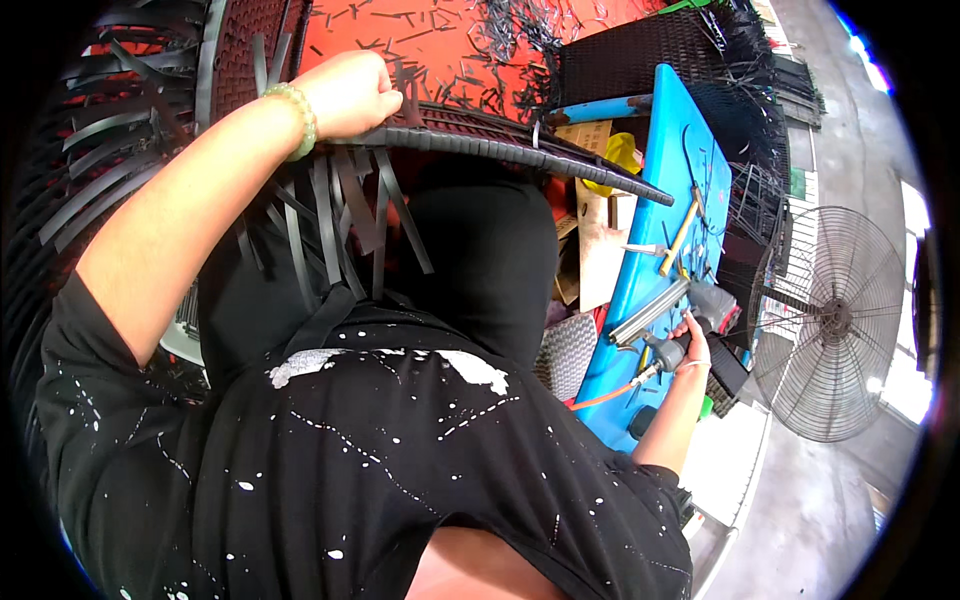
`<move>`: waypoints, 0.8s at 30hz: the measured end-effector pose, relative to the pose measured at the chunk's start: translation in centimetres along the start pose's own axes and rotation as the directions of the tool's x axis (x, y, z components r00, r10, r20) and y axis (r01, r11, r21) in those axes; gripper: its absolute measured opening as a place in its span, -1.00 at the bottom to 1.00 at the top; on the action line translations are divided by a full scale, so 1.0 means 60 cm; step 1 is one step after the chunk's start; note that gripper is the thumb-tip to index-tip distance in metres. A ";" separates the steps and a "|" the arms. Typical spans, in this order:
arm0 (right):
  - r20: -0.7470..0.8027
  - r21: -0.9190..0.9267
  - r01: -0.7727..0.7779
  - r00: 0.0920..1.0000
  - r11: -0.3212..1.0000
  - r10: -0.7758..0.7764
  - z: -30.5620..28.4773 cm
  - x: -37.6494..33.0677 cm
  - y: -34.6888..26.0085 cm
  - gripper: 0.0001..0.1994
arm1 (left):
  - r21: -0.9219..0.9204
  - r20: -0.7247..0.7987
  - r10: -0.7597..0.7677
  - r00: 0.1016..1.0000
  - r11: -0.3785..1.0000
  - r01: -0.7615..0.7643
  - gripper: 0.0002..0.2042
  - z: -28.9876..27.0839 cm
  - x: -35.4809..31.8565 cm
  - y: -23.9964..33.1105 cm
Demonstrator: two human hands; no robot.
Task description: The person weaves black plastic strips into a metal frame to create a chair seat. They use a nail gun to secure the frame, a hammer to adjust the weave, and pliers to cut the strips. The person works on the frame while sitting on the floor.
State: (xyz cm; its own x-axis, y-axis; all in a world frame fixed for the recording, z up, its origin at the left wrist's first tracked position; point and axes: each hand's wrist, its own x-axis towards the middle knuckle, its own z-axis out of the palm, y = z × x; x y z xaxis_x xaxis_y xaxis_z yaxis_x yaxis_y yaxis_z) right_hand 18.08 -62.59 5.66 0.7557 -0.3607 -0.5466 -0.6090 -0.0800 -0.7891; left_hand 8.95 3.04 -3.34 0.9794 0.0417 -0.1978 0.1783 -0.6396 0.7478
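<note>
A dark woven wicker panel [470,145] with a wrapped edge lies across my lap, and loose flat plastic strips [325,215] hang from it over my thighs. My left hand [355,95], with a beaded bracelet at the wrist, is closed in a fist just above the panel's edge; what its fingers hold is hidden. To the right, my right hand [695,345] is wrapped round an air staple gun [650,312] at the blue table. An orange air hose [605,397] runs from the gun's handle.
On the blue table [655,130] lie a hammer [680,237] and other small tools. Strip scraps litter the red surface [350,45] ahead. More woven pieces [620,65] stand beyond. A large caged fan [835,320] is at far right. Long strips [110,150] stick out at left.
</note>
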 end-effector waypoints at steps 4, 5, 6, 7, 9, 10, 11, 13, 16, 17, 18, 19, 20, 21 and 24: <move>0.257 -0.217 0.390 0.907 0.895 -0.333 0.180 -0.153 -0.064 -0.69 | -0.037 0.072 -0.006 0.997 0.999 0.009 -0.58 0.001 0.012 -0.013; 0.366 -0.306 0.508 0.844 0.806 -0.393 0.244 -0.204 -0.076 -0.68 | -0.041 0.091 -0.014 0.996 0.999 0.017 -0.58 0.004 0.013 -0.013; 0.475 -0.373 0.614 0.770 0.696 -0.426 0.311 -0.259 -0.081 -0.68 | -0.027 0.098 -0.001 0.995 1.000 0.004 -0.59 0.000 0.013 -0.014; 0.529 -0.400 0.649 0.740 0.647 -0.415 0.363 -0.305 -0.085 -0.69 | -0.013 0.102 0.006 0.995 1.000 -0.005 -0.60 -0.007 0.012 -0.017; 0.653 -0.448 0.759 0.638 0.472 -0.408 0.418 -0.348 -0.069 -0.72 | -0.004 0.082 0.046 0.996 0.999 -0.046 -0.62 -0.010 0.016 -0.027; 0.742 -0.440 0.843 0.535 0.309 -0.403 0.427 -0.352 -0.067 -0.71 | -0.001 0.053 0.072 0.996 0.997 -0.072 -0.64 -0.006 0.022 -0.031; 0.867 -0.351 0.934 0.349 0.061 -0.357 0.418 -0.341 -0.073 -0.70 | -0.004 0.016 0.086 0.996 0.996 -0.086 -0.65 0.006 0.022 -0.025; 0.967 -0.164 0.964 0.116 -0.208 -0.225 0.430 -0.341 -0.082 -0.69 | 0.003 -0.019 0.081 0.996 0.997 -0.081 -0.67 0.024 0.024 -0.009; 0.991 0.049 0.970 -0.076 -0.237 -0.107 0.499 -0.369 -0.090 -0.69 | 0.028 -0.017 0.079 0.997 0.997 -0.079 -0.70 0.027 0.023 0.006; 0.992 0.074 0.972 -0.096 -0.225 -0.086 0.513 -0.372 -0.089 -0.69 | 0.021 -0.010 0.079 0.997 0.997 -0.079 -0.70 0.028 0.023 0.008; 0.994 0.056 0.963 -0.078 -0.262 -0.077 0.518 -0.371 -0.084 -0.63 | 0.014 -0.003 0.078 0.997 0.997 -0.078 -0.70 0.029 0.024 0.009; 0.996 0.008 0.952 -0.035 -0.305 -0.084 0.517 -0.362 -0.078 -0.58 | 0.032 -0.005 0.066 0.998 0.997 -0.066 -0.70 0.030 0.025 0.009; 0.996 -0.025 0.944 -0.005 -0.328 -0.090 0.515 -0.355 -0.070 -0.53 | 0.029 -0.029 0.072 0.997 0.997 -0.071 -0.70 0.035 0.025 0.009; 0.996 -0.050 0.936 0.019 -0.348 -0.091 0.513 -0.351 -0.065 -0.47 | 0.027 -0.053 0.078 0.996 0.997 -0.076 -0.71 0.040 0.024 0.008; 0.994 -0.045 0.947 0.012 -0.319 -0.106 0.514 -0.339 -0.056 -0.42 | 0.029 -0.072 0.074 0.995 0.997 -0.072 -0.71 0.040 0.016 0.015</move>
State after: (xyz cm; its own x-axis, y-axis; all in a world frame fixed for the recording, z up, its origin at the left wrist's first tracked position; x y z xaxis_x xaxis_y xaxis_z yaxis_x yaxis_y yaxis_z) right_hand 12.21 -26.31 10.78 0.3133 0.9281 -0.2011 0.8986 -0.3582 -0.2534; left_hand 9.84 0.64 -4.35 0.9942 0.0494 -0.0959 0.1044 -0.6632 0.7412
